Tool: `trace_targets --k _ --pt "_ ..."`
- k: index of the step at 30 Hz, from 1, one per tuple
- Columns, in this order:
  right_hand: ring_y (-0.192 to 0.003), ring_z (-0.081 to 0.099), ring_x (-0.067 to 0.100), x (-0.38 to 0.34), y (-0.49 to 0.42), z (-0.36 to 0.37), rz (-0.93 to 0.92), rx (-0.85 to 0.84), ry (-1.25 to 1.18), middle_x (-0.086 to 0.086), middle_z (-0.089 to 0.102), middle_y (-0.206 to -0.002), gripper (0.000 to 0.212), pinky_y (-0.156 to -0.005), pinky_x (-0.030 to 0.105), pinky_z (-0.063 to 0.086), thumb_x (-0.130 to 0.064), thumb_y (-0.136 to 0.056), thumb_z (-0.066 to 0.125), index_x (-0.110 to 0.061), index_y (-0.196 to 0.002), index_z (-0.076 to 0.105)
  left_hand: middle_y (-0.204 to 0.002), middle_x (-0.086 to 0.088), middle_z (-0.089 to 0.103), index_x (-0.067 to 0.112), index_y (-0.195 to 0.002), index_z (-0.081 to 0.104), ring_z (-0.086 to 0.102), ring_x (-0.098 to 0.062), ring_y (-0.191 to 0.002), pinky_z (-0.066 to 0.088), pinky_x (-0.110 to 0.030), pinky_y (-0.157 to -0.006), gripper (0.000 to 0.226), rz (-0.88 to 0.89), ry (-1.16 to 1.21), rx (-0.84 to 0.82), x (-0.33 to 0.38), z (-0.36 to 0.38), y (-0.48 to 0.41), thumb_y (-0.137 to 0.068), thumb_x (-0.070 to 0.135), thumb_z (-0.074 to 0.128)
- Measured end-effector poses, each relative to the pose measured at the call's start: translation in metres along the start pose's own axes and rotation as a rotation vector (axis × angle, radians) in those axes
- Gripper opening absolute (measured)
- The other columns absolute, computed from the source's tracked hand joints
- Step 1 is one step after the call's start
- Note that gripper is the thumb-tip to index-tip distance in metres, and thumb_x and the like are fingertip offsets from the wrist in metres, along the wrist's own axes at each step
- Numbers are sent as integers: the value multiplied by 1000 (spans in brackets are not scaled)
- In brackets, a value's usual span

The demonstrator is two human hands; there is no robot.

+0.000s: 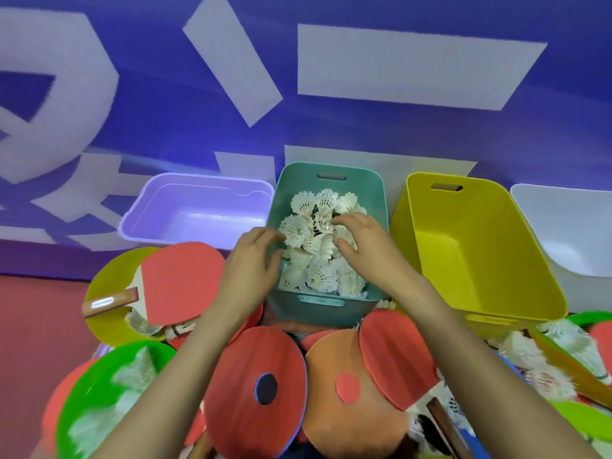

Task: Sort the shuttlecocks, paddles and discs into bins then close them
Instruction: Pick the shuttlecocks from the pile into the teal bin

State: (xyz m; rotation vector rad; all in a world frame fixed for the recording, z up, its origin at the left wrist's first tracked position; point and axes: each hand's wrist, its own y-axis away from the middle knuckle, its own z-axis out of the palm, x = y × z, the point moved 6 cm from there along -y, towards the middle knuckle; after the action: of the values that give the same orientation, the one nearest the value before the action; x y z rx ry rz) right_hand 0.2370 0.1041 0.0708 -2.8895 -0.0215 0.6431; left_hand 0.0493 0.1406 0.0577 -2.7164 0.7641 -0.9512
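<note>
1. Teal bin [318, 313]: middle of the row, open, holding a heap of white shuttlecocks [318, 276] piled up to its rim.
2. My left grip [255, 260]: at the near-left wall of the teal bin, fingers curled, their tips against a shuttlecock at the edge of the heap. I cannot tell whether anything is pinched.
3. My right grip [361, 240]: over the middle of the heap, fingers spread and bent, laid on top of the shuttlecocks and closed round none that I can see.
4. Purple bin [145, 207]: just left of the teal one, lower-walled, open.
5. Yellow bin [480, 253]: just right of the teal one, open.
6. White bin [569, 233]: beyond the yellow one, cut off by the frame edge.
7. Red paddle [185, 276]: near-left of the teal bin, lying flat on a yellow disc [109, 283], with its wooden handle pointing left.
8. Red disc [245, 359] and orange disc [331, 366]: side by side between my forearms, each with a round centre hole.
9. Second red paddle [394, 352]: overlapping the orange disc's right edge.
10. Green disc [96, 376]: lower left, with blurred white shuttlecocks lying on it.
11. Loose shuttlecocks [530, 359]: lower right, in front of the yellow bin, among more discs.
</note>
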Motion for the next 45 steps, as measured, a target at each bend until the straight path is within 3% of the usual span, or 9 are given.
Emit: trace_targets --k 6,14,20,25,30,34,38,41,45 --pt "-108 53 22 -66 58 20 -163 57 -128 5 62 -114 30 -95 22 32 -17 -88 56 -11 -116 61 -102 -1 63 16 -100 64 59 -22 -95 43 -29 -86 21 -51 51 48 -29 -27 79 -82 17 53" --pt "-102 55 19 -151 86 104 -388 -137 -223 5 65 -107 34 -92 29 43 -25 -87 49 -9 -113 63 -106 -2 62 13 -101 66 56 -23 -101 39 -28 -86 21 -310 -14 114 -93 -59 167 -83 5 64" --pt "-121 45 27 -181 87 179 -299 -481 -162 7 48 -130 47 -103 37 37 -16 -88 57 -12 -133 46 -115 -16 53 7 -110 62 47 -36 -111 38 -43 -93 34 -566 -116 126 -147 -63 222 -77 9 71" --pt "-124 42 31 -216 79 218 -398 -545 -162 9 38 -140 57 -99 46 41 -6 -83 58 -12 -138 41 -120 -20 48 6 -115 56 43 -38 -116 38 -47 -95 55 -692 -184 108 -173 -60 253 -70 31 75" --pt "-130 32 31 -250 62 245 -538 -566 -42 7 23 -152 72 -98 41 41 4 -82 50 -21 -146 30 -133 -24 42 3 -129 49 39 -42 -123 37 -50 -100 76 -794 -203 2 -194 -45 270 -66 29 83" --pt "-118 42 28 -255 54 258 -567 -579 52 9 47 -129 47 -94 40 40 0 -86 48 -13 -130 48 -136 -22 37 4 -130 47 39 -40 -124 36 -47 -102 69 -832 -112 73 -199 -45 269 -70 12 80" --pt "-110 45 29 -243 53 253 -512 -566 22 11 53 -108 19 -87 40 41 -4 -90 48 -7 -106 57 -124 -14 37 12 -123 51 51 -34 -98 44 -41 -90 62 -928 69 220 -203 -49 269 -68 8 80" --pt "-109 44 28 -232 59 246 -493 -568 21 9 54 -108 15 -82 38 38 -9 -92 48 -9 -104 57 -117 -14 48 11 -117 59 43 -34 -112 36 -38 -94 54 -909 -20 45 -205 -43 264 -71 28 80" --pt "-104 47 27 -217 65 229 -432 -501 -17 8 56 -107 15 -80 40 42 -15 -93 48 -10 -105 57 -122 -12 53 9 -129 50 38 -33 -116 32 -37 -95 79 -889 -158 -116 -205 -38 256 -65 43 81"
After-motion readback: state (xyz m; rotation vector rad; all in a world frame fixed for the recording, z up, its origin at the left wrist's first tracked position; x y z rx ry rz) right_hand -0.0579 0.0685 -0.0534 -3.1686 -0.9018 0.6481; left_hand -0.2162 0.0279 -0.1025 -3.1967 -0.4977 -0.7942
